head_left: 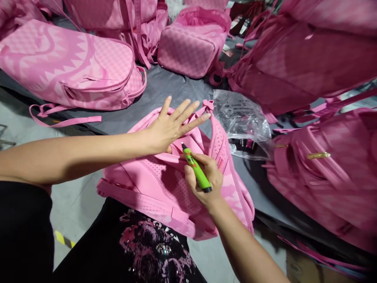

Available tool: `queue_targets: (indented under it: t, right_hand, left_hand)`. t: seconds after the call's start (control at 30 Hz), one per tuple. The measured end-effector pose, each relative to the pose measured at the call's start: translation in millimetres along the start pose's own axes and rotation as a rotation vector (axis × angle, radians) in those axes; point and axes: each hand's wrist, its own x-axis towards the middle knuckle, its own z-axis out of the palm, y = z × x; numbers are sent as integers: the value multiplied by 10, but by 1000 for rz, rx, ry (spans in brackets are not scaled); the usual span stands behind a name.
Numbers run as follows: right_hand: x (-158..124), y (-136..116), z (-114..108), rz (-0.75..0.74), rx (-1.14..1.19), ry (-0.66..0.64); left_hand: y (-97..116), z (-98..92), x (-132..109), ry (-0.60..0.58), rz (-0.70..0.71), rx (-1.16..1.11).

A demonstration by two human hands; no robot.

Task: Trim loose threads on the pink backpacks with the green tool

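A pink backpack (165,184) lies back side up at the near edge of a dark grey table (165,92), partly over my lap. My left hand (172,125) lies flat on its upper part, fingers spread and stretched out, holding nothing. My right hand (206,179) is closed round a green marker (196,168). The marker's tip points up and left and touches, or nearly touches, the backpack just below my left palm.
Several more pink backpacks ring the table: one with a shark-mouth print (70,65) at far left, one (191,41) at the back, others (318,55) at right. A crumpled clear plastic bag (244,122) lies right of my backpack. Grey floor (70,204) shows below.
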Motion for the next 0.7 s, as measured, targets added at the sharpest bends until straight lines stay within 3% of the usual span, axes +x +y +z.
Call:
queue_targets:
  t: [0.13, 0.3, 0.5, 0.7]
  right_hand:
    - [205, 35, -183, -49, -96, -200]
    - [526, 76, -479, 81, 1, -435]
    - [761, 116, -366, 53, -58, -653]
    - [594, 59, -378, -83, -371, -602]
  left_hand:
    - [10, 89, 137, -89, -17, -7]
    - [-1, 106, 176, -66, -23, -20]
    - [28, 108, 173, -72, -50, -15]
    - [52, 161, 234, -91, -117, -49]
